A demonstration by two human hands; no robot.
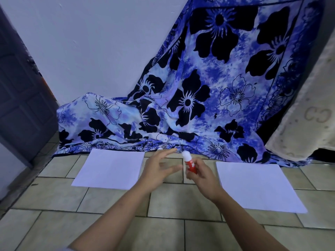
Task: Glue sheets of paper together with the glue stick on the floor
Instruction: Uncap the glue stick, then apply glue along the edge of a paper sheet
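Observation:
My right hand [200, 175] grips a red glue stick [190, 164] with a white top, held upright above the tiled floor between two lots of paper. My left hand [159, 169] hovers just left of the stick with fingers spread and relaxed, holding nothing. A white stack of paper [110, 169] lies flat on the floor to the left. Another white sheet [257, 185] lies flat to the right. A small white object, partly hidden behind my left fingers, sits near the cloth's edge.
A blue floral cloth [208, 91] drapes from the wall down onto the floor just behind the papers. A dark door [21, 91] stands at the left. A cream patterned fabric [304, 115] hangs at the right. Beige tiles [163, 223] cover the floor.

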